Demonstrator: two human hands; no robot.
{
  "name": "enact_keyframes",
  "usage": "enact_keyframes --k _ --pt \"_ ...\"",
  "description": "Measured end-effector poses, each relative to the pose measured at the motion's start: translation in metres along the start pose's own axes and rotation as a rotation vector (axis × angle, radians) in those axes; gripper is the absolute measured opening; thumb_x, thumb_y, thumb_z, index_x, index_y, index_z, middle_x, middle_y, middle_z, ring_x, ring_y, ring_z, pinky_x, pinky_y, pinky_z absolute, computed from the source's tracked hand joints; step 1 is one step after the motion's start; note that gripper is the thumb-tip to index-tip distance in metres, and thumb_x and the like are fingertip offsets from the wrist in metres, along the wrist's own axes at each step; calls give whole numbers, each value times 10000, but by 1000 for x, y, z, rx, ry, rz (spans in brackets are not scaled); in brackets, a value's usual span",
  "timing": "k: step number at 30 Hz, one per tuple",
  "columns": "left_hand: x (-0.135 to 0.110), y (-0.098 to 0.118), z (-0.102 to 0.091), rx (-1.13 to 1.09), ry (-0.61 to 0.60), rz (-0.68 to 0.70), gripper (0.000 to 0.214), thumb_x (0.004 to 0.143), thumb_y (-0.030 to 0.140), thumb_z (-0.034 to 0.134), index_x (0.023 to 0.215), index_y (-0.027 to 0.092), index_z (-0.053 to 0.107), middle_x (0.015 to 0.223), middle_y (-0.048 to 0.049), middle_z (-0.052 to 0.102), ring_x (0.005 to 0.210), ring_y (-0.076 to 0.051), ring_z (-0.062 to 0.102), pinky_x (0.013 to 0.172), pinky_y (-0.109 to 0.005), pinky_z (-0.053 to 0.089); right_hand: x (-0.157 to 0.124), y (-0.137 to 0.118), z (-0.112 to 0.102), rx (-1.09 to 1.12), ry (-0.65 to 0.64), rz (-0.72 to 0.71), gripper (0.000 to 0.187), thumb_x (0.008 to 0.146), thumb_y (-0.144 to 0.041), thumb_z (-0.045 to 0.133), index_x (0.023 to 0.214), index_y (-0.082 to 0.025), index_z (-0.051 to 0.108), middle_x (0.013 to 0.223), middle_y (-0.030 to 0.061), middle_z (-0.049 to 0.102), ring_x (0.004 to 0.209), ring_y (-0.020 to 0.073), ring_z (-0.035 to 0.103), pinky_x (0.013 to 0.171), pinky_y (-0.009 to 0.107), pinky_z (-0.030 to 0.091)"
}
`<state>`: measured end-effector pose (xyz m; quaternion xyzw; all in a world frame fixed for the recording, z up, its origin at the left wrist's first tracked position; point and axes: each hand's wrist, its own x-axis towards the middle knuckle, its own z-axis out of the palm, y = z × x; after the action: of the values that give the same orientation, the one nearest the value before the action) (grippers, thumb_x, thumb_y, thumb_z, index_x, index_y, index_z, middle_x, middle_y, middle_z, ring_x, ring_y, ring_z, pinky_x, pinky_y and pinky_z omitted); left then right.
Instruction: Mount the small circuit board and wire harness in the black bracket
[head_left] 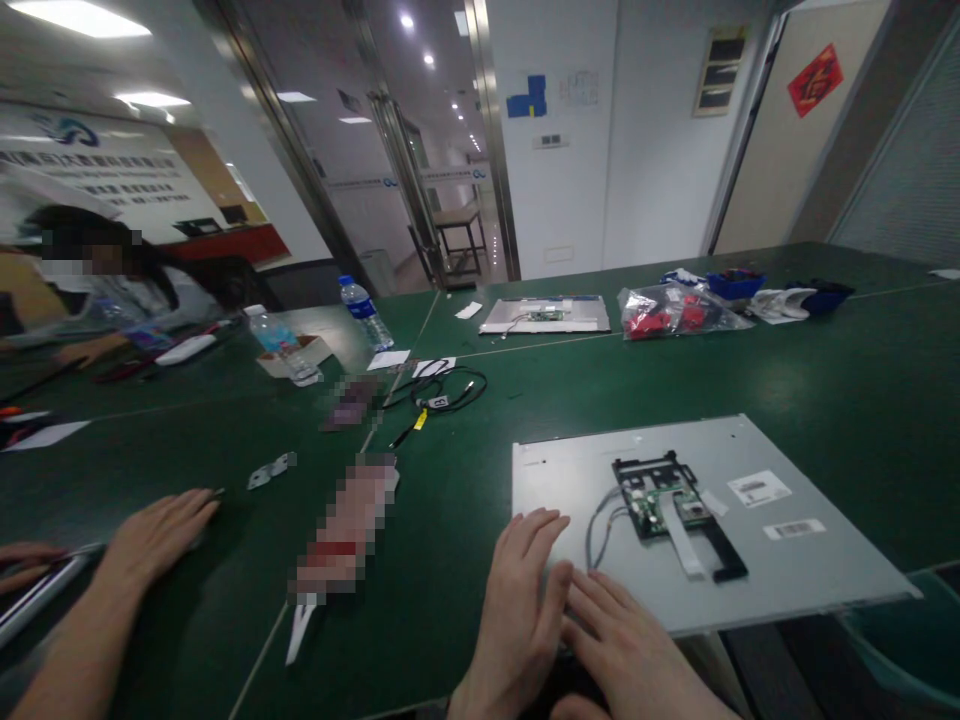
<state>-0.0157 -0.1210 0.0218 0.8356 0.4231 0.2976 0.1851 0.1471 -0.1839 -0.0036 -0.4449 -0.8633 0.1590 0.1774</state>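
Observation:
My left hand [521,610] is at the near left corner of a flat grey display panel [555,480], its fingers stretched out and nothing seen in them. Beside it, my right hand [630,650] also has extended fingers, their tips meeting the left hand near the thumb. Whether either hand presses on the panel I cannot tell. A black bracket [727,560] with a green circuit board [679,508] lies on the panel. Thin grey wires [592,520] loop out to the left, and a white ribbon cable [681,540] runs toward me. Two labels sit right of the board.
A co-worker's hand [161,530] rests at left on the green table [442,560]. Coiled black cables [480,385], water bottles [367,315], a second panel [495,316], a plastic bag with red items [679,312] and blue trays [735,287] lie farther back. Another person sits at far left.

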Motion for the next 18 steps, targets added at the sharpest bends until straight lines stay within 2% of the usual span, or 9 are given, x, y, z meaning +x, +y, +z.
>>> enact_keyframes --k 3,7,10,14,18 --pt "2 -10 -5 74 -31 -40 416 1002 375 331 1348 226 509 1379 -97 522 1299 -261 454 1111 -485 335 -10 5 -16 -57 70 45 610 870 -509 581 1393 -209 490 1490 113 390 1345 306 412 1080 458 395" --pt "0 -34 8 289 -153 -133 508 986 449 379 1406 169 444 1463 -150 427 1378 -308 353 1111 -542 298 -27 26 -35 -185 150 132 549 909 -434 543 1413 -234 457 1512 88 365 1355 296 400 1060 471 422" --pt "-6 -46 13 386 -189 -155 569 991 474 360 1457 148 361 1522 -148 330 1422 -292 270 1134 -523 261 -39 50 -45 -266 218 247 559 934 -454 496 1437 -225 415 1500 89 391 1357 282 399 1072 474 413" --pt "-11 -53 7 438 -190 -166 571 998 470 337 1460 136 357 1521 -143 329 1425 -274 267 1143 -494 257 -59 93 -44 -375 278 375 598 939 -526 446 1409 -156 447 1447 145 454 1321 310 437 1058 493 416" --pt "-14 -63 -3 475 -188 -186 584 996 486 318 1454 129 369 1519 -137 334 1423 -267 273 1151 -478 244 -82 133 -28 -488 276 483 702 939 -571 396 1398 -43 432 1417 230 458 1290 349 459 1033 503 423"
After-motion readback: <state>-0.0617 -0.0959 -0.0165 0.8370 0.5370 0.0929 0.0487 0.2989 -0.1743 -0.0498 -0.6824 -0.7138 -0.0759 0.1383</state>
